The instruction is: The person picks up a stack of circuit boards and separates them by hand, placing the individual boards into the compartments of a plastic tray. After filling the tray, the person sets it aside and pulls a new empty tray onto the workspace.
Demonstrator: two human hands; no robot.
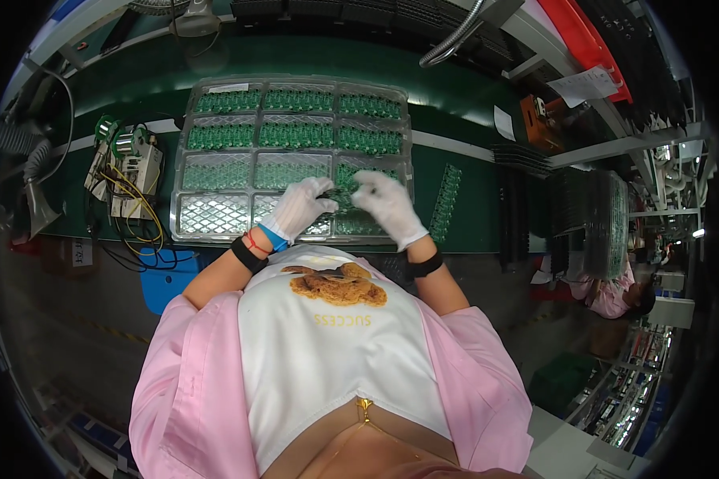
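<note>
A clear plastic tray (255,120) with several compartments lies on the bench in front of me. Rows of small green circuit boards (297,134) fill its far and middle compartments. In the near left compartment (213,215) only a criss-cross pattern shows through the plastic. Over the tray's right part, my left hand (299,209), in a white glove, has its fingers pinched at a green circuit board (344,198). From the other side my right hand (387,207), also gloved, curls its fingers onto the same board. Fingers hide much of this board.
A separate strip of green boards (446,201) lies on the bench right of the tray. White devices with solder reels and yellow cables (133,172) stand at the left. Black stacked trays (515,199) are at the right, with a metal frame beyond. A blue stool (166,279) stands below the bench edge.
</note>
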